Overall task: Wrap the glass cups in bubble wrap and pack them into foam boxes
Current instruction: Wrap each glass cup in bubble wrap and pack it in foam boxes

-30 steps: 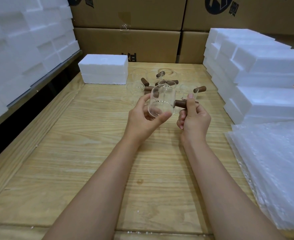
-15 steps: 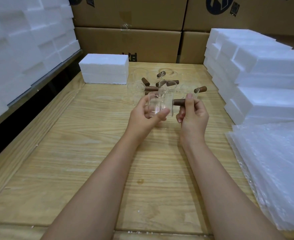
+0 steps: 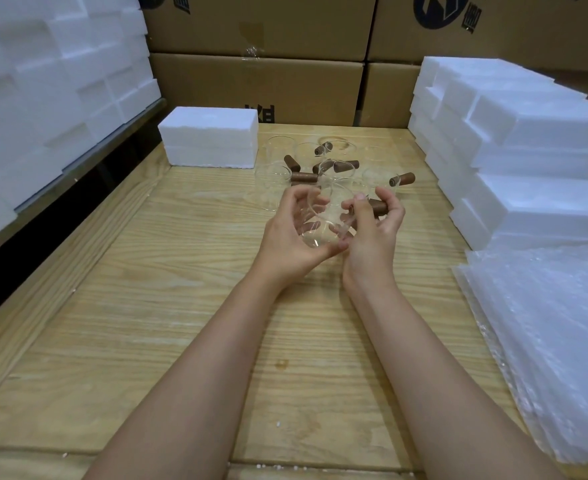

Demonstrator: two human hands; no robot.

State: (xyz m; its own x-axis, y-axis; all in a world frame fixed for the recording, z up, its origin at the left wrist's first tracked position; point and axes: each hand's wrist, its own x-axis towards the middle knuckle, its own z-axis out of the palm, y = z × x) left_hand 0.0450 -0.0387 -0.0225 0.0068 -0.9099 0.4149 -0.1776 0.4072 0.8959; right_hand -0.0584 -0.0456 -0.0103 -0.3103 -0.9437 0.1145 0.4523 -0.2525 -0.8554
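Both hands hold one bare glass cup above the table, left hand curled round its body, right hand pinching its brown handle, so wrapping looks not yet begun: more cups wait just behind, bubble wrap lies right, foam boxes beyond.

No word can be read whole. Just behind the foam box, low on the lower cardboard box, stand black marks, cut off at the bottom. Above the foam box, the top left box shows part of a dark sign and a cut-off letter. Far right of the foam box, the top right box bears a blue round sign beside another cut-off letter.
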